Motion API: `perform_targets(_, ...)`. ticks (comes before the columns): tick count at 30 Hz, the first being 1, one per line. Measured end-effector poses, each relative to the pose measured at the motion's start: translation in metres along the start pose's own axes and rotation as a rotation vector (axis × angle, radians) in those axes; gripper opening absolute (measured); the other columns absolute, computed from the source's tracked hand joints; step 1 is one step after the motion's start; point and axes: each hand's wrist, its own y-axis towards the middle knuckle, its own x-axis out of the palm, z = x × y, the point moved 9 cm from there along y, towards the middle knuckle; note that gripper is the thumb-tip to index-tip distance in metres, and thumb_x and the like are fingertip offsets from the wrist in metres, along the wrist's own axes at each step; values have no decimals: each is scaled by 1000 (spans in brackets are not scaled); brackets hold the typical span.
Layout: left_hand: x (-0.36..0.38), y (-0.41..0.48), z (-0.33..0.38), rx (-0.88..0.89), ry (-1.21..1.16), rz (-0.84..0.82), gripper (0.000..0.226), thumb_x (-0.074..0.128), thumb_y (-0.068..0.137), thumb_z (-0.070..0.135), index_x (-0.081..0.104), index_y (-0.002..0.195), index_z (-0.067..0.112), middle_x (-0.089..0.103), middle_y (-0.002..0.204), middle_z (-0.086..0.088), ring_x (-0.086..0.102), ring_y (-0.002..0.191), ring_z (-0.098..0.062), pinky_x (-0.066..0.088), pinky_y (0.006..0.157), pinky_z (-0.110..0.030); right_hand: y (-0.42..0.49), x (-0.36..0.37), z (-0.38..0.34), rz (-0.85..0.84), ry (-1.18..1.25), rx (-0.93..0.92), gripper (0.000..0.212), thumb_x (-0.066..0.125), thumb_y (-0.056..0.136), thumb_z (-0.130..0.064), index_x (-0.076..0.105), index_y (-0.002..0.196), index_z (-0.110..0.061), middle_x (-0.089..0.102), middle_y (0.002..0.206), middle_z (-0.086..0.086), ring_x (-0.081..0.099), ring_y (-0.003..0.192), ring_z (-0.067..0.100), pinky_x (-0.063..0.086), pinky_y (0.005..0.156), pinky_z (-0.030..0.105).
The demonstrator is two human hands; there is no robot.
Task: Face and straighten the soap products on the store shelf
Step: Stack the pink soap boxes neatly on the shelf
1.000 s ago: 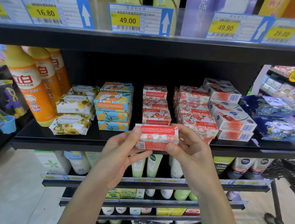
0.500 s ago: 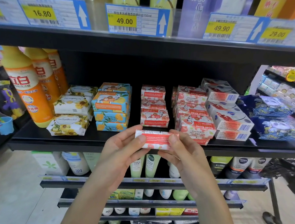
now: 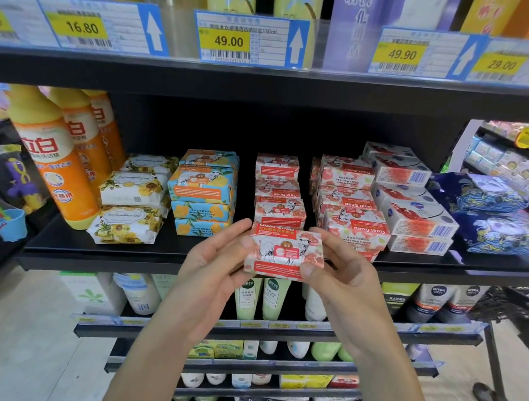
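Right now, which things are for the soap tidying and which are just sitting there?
For the job: red soap box, red soap stack, blue soap stack, flowery soaps.
Just there: orange bottles, price tags, tubes below.

Bare forearms [image 3: 161, 366] at the lower middle of the frame end in a left hand [image 3: 209, 278] and right hand [image 3: 344, 292] with slim fingers [image 3: 313, 270], short nails.

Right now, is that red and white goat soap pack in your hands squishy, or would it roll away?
Probably stiff: the red-and-white rectangular Goat Soap pack shows crisp edges where the left hand and right hand pinch its ends. Its flat sides likely won't roll.
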Motion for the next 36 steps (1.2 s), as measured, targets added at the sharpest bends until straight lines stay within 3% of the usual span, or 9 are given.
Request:
perform_targets(5,2,1,-4,-43,64,-22,44,61,90,33,69,125,9,74,121,-10,70,116,-25,57,99,-38,1,2,-10,-57,-64,-67,58,79,70,-9,66,125,-24,75,117,-4,65,119,21,56,95,33)
perform_targets(12,1,3,-4,-25,65,-17,43,65,88,23,66,127,3,75,118,-14,71,113,-26,59,94,-31,-1,11,-15,-144,-131,-99,68,78,77,0,56,139,-19,69,129,2,62,125,21,55,99,34)
perform_targets(15,0,3,-2,0,74,3,44,67,87,20,65,129,6,76,117,-11,72,112,-25,59,95,-35,-4,16,-26,-153,-378,-155,72,81,83,0,52,143,-29,62,139,-10,55,133,10,48,107,29)
perform_targets(20,3,3,-2,25,74,25,45,70,84,19,65,128,10,76,116,-9,72,111,-24,58,97,-37,-2,34,-42,-163,-995,-380,82,88,79,-26,44,148,-37,38,146,-25,30,139,-9,22,110,4)
perform_targets(22,8,4,-2,36,66,16,44,69,85,19,65,127,10,76,116,-9,72,111,-24,59,95,-36,3,42,-43,-168,-1166,-480,86,90,75,-32,47,149,-27,41,142,-17,31,136,-1,20,112,12)
perform_targets(26,14,6,0,54,50,-4,42,68,87,16,64,128,9,76,116,-10,72,111,-24,59,93,-33,12,46,-47,-160,-1326,-572,82,91,73,-37,55,143,-16,54,133,-3,44,124,16,36,107,34)
perform_targets(29,15,9,4,81,74,-10,44,67,87,21,63,130,11,76,117,-8,72,112,-22,57,97,-34,15,45,-55,-199,-1324,-545,77,84,81,-40,52,147,-18,52,136,-5,43,125,14,39,106,35)
perform_targets(33,1,15,10,185,417,52,42,69,88,35,68,128,21,75,117,9,69,113,-6,54,103,-30,28,31,-73,-198,-1368,-437,81,80,85,-39,41,154,-23,45,144,-9,34,133,10,29,111,26)
perform_targets(36,-9,20,9,290,889,86,45,75,88,41,64,132,37,63,127,29,53,118,16,39,102,-7,49,11,-92,-121,-1438,-361,82,81,84,-38,41,155,-25,48,148,-7,35,138,15,27,113,29)
